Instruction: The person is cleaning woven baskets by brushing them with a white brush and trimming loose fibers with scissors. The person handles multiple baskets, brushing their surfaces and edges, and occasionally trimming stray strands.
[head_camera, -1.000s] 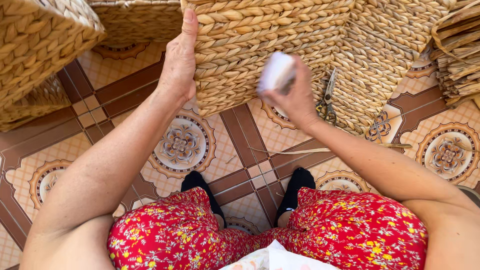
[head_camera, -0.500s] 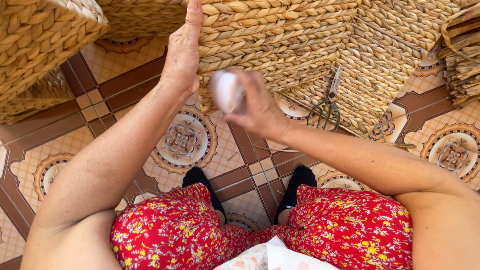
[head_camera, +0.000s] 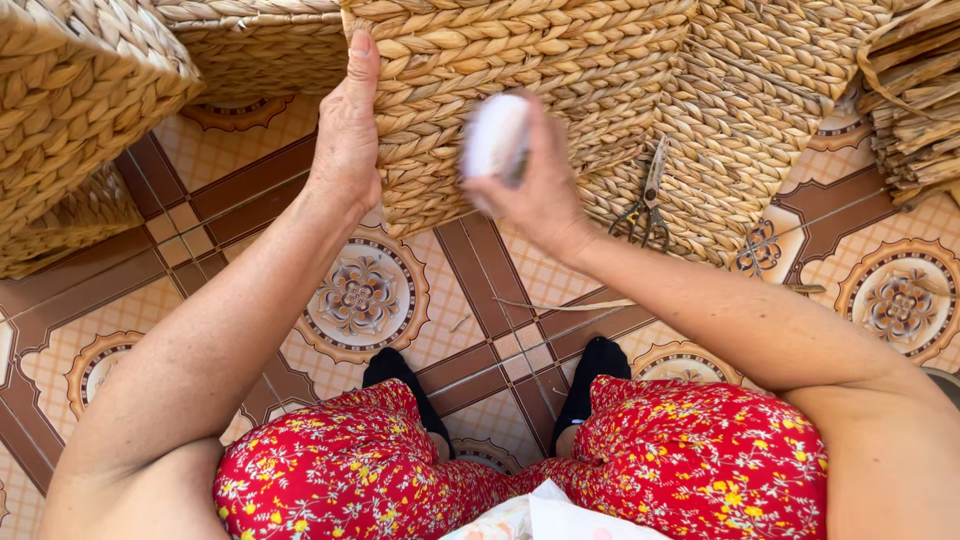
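One view only, head camera looking down. Left hand (head_camera: 347, 135) lies flat, fingers extended, against the left edge of the woven basket (head_camera: 520, 90) at far centre; palm pressed on the weave, not curled around anything. Right hand (head_camera: 535, 185) is clenched around a small white object (head_camera: 495, 135), held up in front of the basket's near face. The object is motion-blurred; can't tell what it is.

The basket is braided from tan fibre and stands on the patterned tile floor (head_camera: 360, 300); its near face fills the far centre.

Surroundings:
- A second woven basket (head_camera: 80, 90) sits far left, apart from the left hand, with tile showing between them.
- Another woven piece (head_camera: 250, 50) lies behind, between those two.
- A flat woven panel (head_camera: 760, 130) leans or lies to the right of the held basket, touching it.
- Scissors (head_camera: 645, 205) rest on that panel, just right of the right hand.
- A stack of dried fibre strips (head_camera: 915, 100) is at the far right edge.
- A loose strand (head_camera: 560, 305) lies on the tile under the right forearm.

Near side: red floral garment (head_camera: 700, 460) over both knees, dark footwear (head_camera: 595, 365) on the tile, and a pale cloth (head_camera: 540, 515) at the bottom edge.

Obstruction: the right hand and white object cover part of the basket's near face; the right forearm crosses over the tile near the scissors.
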